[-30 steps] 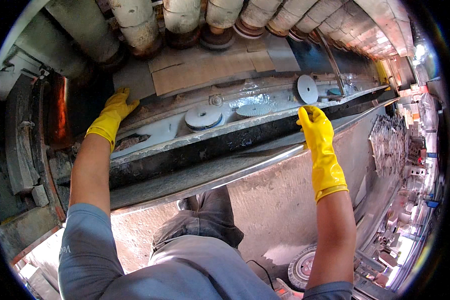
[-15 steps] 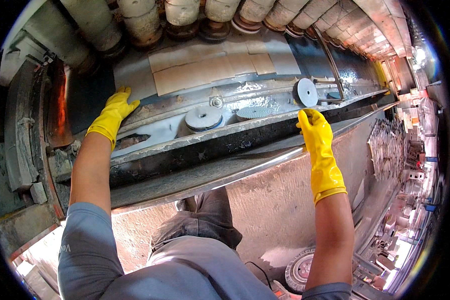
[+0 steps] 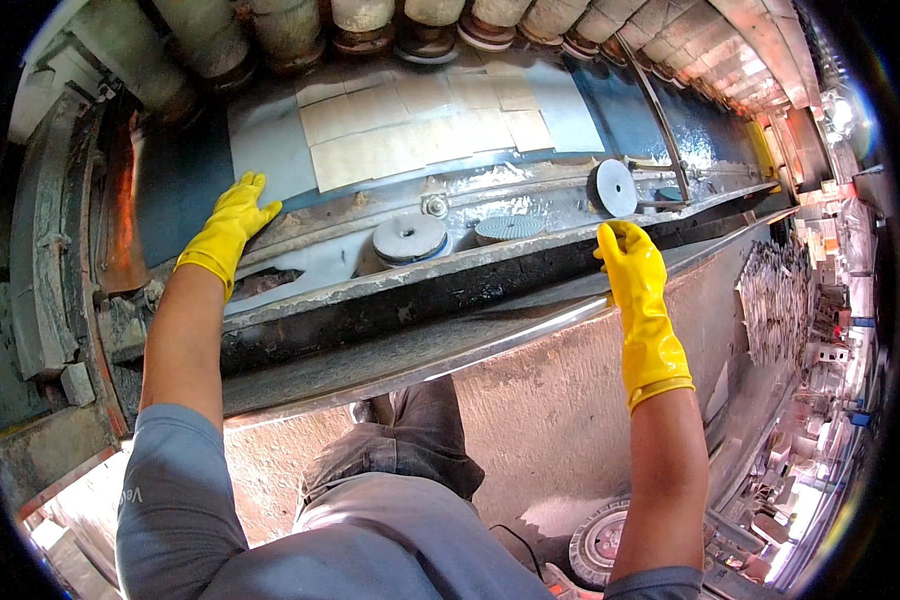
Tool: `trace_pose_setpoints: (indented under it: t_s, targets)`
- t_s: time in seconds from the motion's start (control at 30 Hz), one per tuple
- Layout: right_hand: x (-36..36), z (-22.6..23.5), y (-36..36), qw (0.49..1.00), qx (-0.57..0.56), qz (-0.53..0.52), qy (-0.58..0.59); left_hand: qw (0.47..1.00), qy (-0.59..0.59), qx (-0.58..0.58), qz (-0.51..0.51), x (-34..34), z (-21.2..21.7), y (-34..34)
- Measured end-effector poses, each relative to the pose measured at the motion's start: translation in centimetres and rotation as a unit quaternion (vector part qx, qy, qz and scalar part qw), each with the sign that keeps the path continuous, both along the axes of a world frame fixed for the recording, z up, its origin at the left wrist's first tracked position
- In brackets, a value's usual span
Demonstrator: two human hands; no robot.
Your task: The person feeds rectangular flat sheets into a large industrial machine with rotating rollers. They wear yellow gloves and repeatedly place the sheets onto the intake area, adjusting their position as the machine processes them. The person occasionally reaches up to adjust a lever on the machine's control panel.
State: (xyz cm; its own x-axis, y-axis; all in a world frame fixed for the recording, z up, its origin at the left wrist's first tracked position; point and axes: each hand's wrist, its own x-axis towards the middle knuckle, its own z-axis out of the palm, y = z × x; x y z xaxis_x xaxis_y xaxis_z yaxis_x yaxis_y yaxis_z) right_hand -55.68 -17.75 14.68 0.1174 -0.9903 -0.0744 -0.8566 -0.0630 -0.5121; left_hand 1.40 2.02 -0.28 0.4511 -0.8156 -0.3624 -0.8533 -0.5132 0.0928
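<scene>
Both of my hands wear yellow rubber gloves. My left hand [image 3: 232, 225] is open, its fingers stretched out at the near lower corner of a smooth grey slab [image 3: 270, 145] on the dark blue belt [image 3: 175, 205]. Beside that slab lie several flat cream tiles [image 3: 390, 125], edges touching or overlapping. My right hand [image 3: 630, 258] is curled closed by the machine's near ledge, just below an upright grey round disc [image 3: 615, 187]. Whether anything is inside its bent fingers is hidden.
On the machine's ledge sit a grey disc with a centre hole [image 3: 410, 237] and a ridged round pad [image 3: 510, 228]. A row of grey cylindrical heads [image 3: 365, 20] hangs over the belt. A metal bar [image 3: 655, 110] crosses it at right. A wheel [image 3: 598, 540] stands below.
Light on the tiles and belt has become brighter. Both hands stay nearly where they were, the left still spread and the right still curled.
</scene>
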Motion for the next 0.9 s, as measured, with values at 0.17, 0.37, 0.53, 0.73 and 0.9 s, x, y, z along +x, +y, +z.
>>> trace_pose_setpoints:
  t_s: [0.17,0.37,0.53,0.73,0.9]
  targets:
    - [0.2,0.1,-0.1,1.000,0.008,0.000,0.008,1.000,0.003,0.007,0.007,-0.1,0.2,0.0]
    - [0.0,0.0,-0.2,1.000,0.004,0.002,0.018,1.000,-0.001,0.006,0.007,-0.3,0.3,-0.1]
    - [0.4,0.3,0.0,1.000,-0.004,0.003,0.017,1.000,-0.009,-0.003,0.002,0.3,-0.8,0.1]
    - [0.0,-0.1,-0.3,1.000,0.009,0.000,0.006,0.999,-0.012,0.032,0.008,-0.2,0.0,-0.5]
    - [0.1,0.0,-0.2,1.000,0.006,0.001,0.006,0.999,-0.009,0.048,0.010,-0.1,-0.1,-0.6]
